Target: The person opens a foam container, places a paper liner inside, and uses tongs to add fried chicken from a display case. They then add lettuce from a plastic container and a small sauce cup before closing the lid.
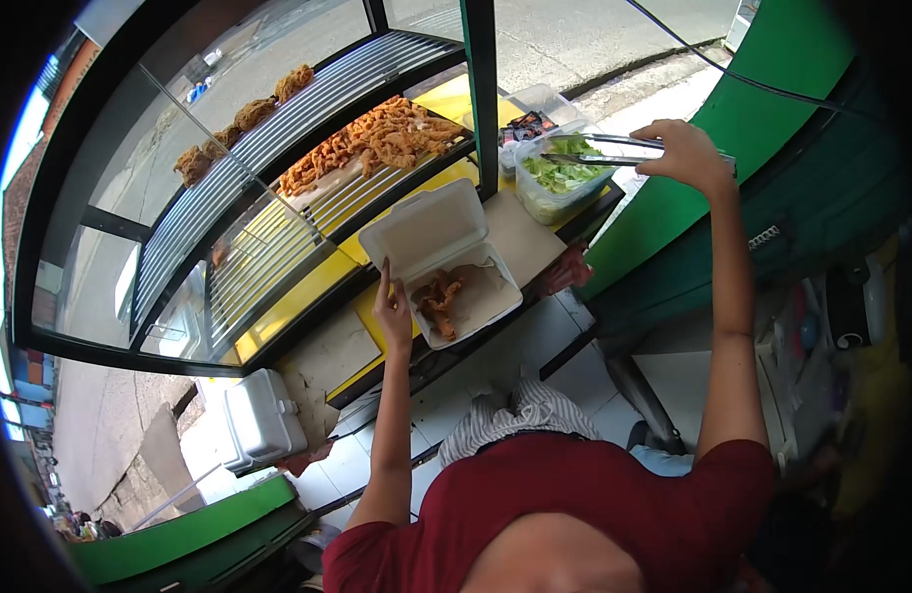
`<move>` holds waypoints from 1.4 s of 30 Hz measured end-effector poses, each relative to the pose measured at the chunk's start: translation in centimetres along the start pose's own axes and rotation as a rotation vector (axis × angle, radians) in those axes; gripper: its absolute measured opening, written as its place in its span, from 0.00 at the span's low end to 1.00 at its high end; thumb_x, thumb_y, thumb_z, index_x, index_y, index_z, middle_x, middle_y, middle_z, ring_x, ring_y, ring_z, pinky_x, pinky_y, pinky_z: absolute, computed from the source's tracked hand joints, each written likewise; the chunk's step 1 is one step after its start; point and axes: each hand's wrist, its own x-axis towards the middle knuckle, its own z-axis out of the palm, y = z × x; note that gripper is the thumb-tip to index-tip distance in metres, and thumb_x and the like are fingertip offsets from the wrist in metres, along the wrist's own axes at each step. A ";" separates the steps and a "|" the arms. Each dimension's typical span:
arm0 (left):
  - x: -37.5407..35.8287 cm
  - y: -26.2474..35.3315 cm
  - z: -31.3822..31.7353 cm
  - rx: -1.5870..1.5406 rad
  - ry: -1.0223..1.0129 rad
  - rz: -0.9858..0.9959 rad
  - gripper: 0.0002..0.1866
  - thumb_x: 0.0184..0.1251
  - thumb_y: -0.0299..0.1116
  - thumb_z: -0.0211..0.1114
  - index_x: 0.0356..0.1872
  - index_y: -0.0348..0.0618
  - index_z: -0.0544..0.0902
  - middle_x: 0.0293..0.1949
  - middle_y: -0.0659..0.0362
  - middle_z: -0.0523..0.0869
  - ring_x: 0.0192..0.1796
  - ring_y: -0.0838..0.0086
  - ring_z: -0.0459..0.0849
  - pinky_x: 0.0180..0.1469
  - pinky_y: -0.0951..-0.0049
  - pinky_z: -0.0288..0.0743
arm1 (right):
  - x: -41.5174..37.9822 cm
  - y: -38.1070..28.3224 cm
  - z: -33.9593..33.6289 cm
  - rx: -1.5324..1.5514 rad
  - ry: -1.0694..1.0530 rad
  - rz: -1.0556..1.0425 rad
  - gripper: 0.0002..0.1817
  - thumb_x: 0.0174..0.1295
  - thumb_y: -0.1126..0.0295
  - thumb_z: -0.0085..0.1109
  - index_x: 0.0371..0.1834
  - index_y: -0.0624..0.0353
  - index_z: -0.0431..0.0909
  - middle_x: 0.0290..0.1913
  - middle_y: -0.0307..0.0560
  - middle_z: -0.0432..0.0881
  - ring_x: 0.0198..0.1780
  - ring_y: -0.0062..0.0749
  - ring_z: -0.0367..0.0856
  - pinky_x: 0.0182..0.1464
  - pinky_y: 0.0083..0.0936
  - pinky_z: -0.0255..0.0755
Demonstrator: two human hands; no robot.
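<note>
My left hand grips the left edge of a white foam takeaway box, whose lid stands raised. Inside the box, fried chicken lies on a piece of brown paper. Out to the right, my right hand is closed around metal tongs. The tongs' tips reach over a clear plastic tub of green lettuce, overlapping the leaves in this view.
A glass display case on the left holds a heap of fried pieces and several larger fried pieces on its upper rack. Behind the lettuce is a container with dark sachets. Stacked foam boxes stand at lower left.
</note>
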 end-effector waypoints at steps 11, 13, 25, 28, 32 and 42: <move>1.1 3.0 8.8 -0.108 -0.003 -0.021 0.22 0.72 0.25 0.53 0.67 0.51 0.71 0.55 0.63 0.82 0.24 0.86 0.60 0.24 0.82 0.63 | 8.0 4.9 4.3 0.005 -0.361 0.000 0.31 0.32 0.57 0.76 0.43 0.60 0.84 0.43 0.51 0.83 0.46 0.42 0.82 0.48 0.31 0.76; 1.5 4.1 10.0 -0.077 0.052 0.032 0.23 0.72 0.25 0.53 0.67 0.50 0.70 0.54 0.64 0.82 0.25 0.88 0.60 0.24 0.84 0.59 | 9.2 5.7 5.9 0.011 -0.366 -0.058 0.29 0.33 0.58 0.75 0.42 0.59 0.85 0.40 0.51 0.85 0.42 0.40 0.84 0.46 0.30 0.77; 1.0 3.1 11.6 0.009 0.166 -0.044 0.22 0.72 0.26 0.55 0.66 0.51 0.71 0.44 0.66 0.80 0.24 0.85 0.57 0.24 0.82 0.57 | 8.4 10.1 5.2 0.188 -0.235 -0.214 0.22 0.41 0.59 0.68 0.41 0.55 0.86 0.37 0.51 0.86 0.42 0.40 0.83 0.47 0.31 0.76; 0.8 3.1 11.8 0.010 0.177 -0.046 0.22 0.72 0.27 0.55 0.66 0.50 0.72 0.39 0.67 0.77 0.25 0.85 0.57 0.26 0.84 0.58 | 7.9 10.9 4.8 0.238 -0.133 -0.265 0.22 0.42 0.59 0.68 0.43 0.55 0.85 0.39 0.50 0.86 0.43 0.41 0.83 0.48 0.31 0.75; 0.6 3.4 12.1 -0.021 0.190 -0.050 0.22 0.72 0.27 0.55 0.66 0.49 0.72 0.35 0.67 0.74 0.28 0.85 0.59 0.28 0.85 0.61 | 6.6 10.7 3.5 0.358 -0.093 -0.299 0.21 0.46 0.62 0.67 0.44 0.56 0.85 0.42 0.50 0.86 0.45 0.41 0.83 0.50 0.31 0.74; 0.6 2.7 11.9 -0.008 0.167 -0.011 0.21 0.72 0.26 0.53 0.65 0.50 0.73 0.48 0.59 0.84 0.24 0.86 0.63 0.25 0.79 0.67 | 3.8 6.1 1.5 0.458 -0.209 -0.436 0.20 0.47 0.63 0.66 0.45 0.57 0.84 0.42 0.51 0.85 0.45 0.42 0.83 0.51 0.30 0.74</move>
